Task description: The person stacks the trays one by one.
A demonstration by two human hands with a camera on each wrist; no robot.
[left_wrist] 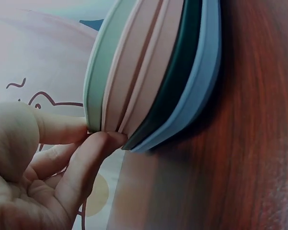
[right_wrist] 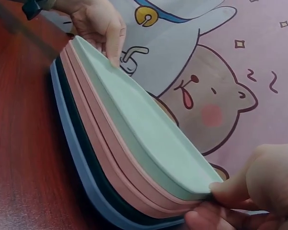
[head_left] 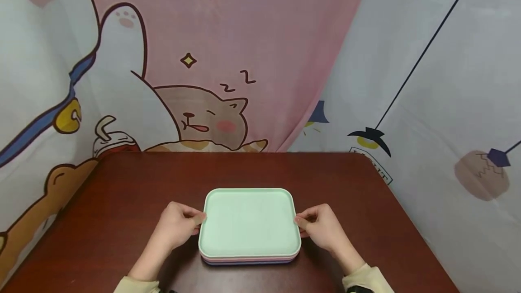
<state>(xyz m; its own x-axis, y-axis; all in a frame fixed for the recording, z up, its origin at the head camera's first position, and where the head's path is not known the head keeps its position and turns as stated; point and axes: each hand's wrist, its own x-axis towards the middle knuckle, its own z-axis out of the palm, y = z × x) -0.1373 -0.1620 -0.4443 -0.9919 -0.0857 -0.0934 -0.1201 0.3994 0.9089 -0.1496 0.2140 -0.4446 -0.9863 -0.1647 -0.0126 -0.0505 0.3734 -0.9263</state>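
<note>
A stack of rectangular trays with rounded corners lies on the table, a mint-green tray (head_left: 249, 223) on top. Under it the left wrist view shows two pink trays (left_wrist: 156, 62), a dark green tray (left_wrist: 182, 72) and a light blue tray (left_wrist: 208, 62) at the bottom. My left hand (head_left: 177, 225) pinches the stack's left edge, thumb on the mint-green rim and a finger against the pink edges. At the right edge my right hand (head_left: 321, 227) pinches likewise, its thumb on the mint-green rim and its fingers lower, by the pink edges.
The dark reddish-brown table (head_left: 142, 184) extends around the stack. Behind it and along the sides hangs a cloth (head_left: 260, 35) printed with cartoon animals. Light sleeves show at both wrists, with a dark band (head_left: 359, 289) on the right one.
</note>
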